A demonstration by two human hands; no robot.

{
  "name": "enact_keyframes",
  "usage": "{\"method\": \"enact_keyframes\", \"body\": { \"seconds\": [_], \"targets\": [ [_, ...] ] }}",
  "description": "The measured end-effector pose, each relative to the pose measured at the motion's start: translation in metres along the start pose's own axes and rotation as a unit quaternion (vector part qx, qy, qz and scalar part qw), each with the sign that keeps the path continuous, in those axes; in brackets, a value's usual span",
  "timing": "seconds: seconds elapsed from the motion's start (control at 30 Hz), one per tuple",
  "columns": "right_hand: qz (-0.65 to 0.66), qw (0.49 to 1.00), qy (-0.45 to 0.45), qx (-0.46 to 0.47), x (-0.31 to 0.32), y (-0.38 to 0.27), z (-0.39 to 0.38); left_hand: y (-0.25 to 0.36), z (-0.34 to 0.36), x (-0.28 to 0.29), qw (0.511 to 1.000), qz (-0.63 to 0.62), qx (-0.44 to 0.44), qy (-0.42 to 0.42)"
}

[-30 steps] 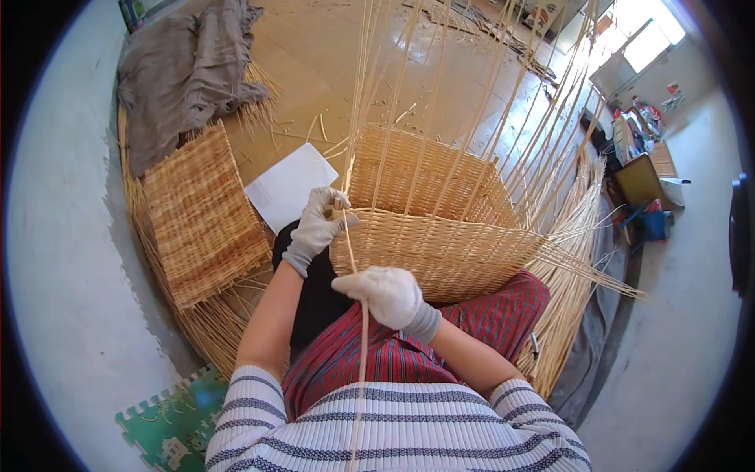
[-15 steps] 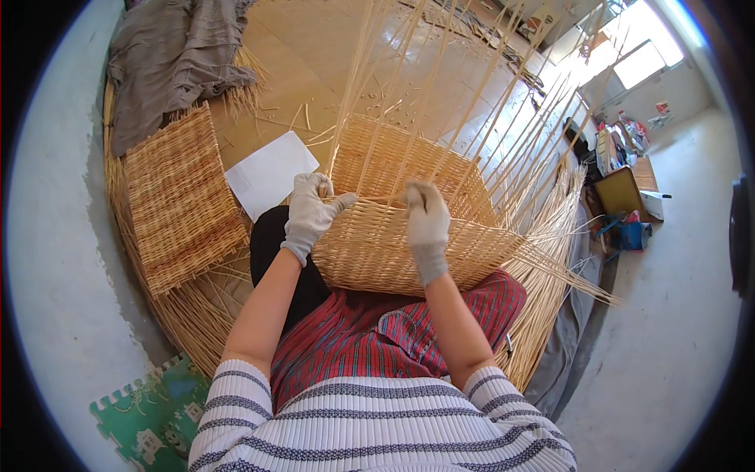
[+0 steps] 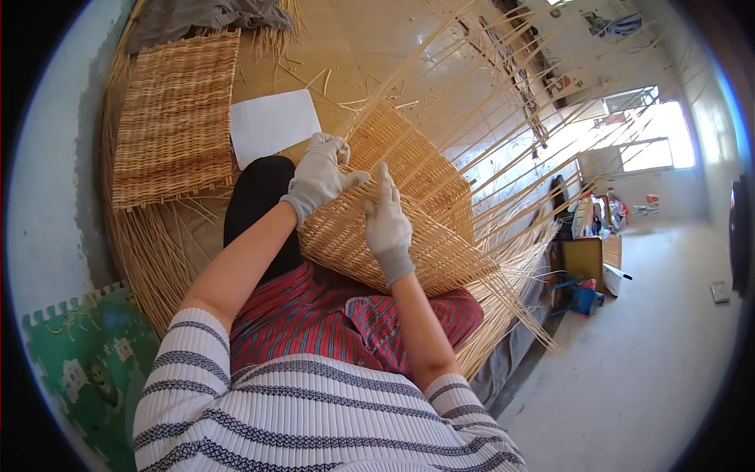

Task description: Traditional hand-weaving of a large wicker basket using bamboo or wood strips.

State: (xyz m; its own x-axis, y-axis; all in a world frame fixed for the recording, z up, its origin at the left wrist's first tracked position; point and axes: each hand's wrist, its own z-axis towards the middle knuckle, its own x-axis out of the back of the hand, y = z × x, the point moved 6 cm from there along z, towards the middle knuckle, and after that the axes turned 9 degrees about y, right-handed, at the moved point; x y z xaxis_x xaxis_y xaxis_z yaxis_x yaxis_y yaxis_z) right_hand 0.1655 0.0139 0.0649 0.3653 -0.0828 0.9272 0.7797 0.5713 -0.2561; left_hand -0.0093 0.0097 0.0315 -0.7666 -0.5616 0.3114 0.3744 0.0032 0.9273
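A half-woven wicker basket (image 3: 346,248) rests tilted on my lap, its long upright stakes (image 3: 503,134) fanning up and to the right. My gloved left hand (image 3: 321,179) is closed on the basket's rim at its left corner, thumb on the near wall and fingers curled by the stakes. Close beside it, my gloved right hand (image 3: 388,226) lies against the outside of the near wall. Its fingers are stretched upward over the rim, with the thumb apart. Whether a thin strand lies under those fingers cannot be made out.
A flat woven panel (image 3: 177,118) lies at the left, beside a white sheet (image 3: 274,123). Bundles of loose wicker rods (image 3: 155,256) lie below the panel, with more beyond the basket. A green foam mat (image 3: 94,366), a blue stool (image 3: 583,300) and a board (image 3: 582,259) stand or lie around.
The view has turned, and the basket with its stakes now leans further right. My right hand has come nearer to my left, its fingers straightened from a curled pose. My left hand keeps its hold.
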Motion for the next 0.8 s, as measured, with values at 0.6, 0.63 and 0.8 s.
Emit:
{"method": "enact_keyframes", "body": {
  "seconds": [0.6,0.63,0.8],
  "targets": [
    [0.330,0.896,-0.284,0.091,-0.073,-0.133,-0.121,-0.316,-0.340,0.157,0.855,0.161,0.481,0.106],
    [0.333,0.893,-0.298,0.047,-0.078,-0.130,-0.120,-0.325,-0.369,0.153,0.848,0.138,0.505,0.077],
    [0.301,0.912,-0.278,0.026,-0.085,-0.136,-0.117,-0.337,-0.440,0.184,0.751,0.247,0.603,0.106]
  ]
}}
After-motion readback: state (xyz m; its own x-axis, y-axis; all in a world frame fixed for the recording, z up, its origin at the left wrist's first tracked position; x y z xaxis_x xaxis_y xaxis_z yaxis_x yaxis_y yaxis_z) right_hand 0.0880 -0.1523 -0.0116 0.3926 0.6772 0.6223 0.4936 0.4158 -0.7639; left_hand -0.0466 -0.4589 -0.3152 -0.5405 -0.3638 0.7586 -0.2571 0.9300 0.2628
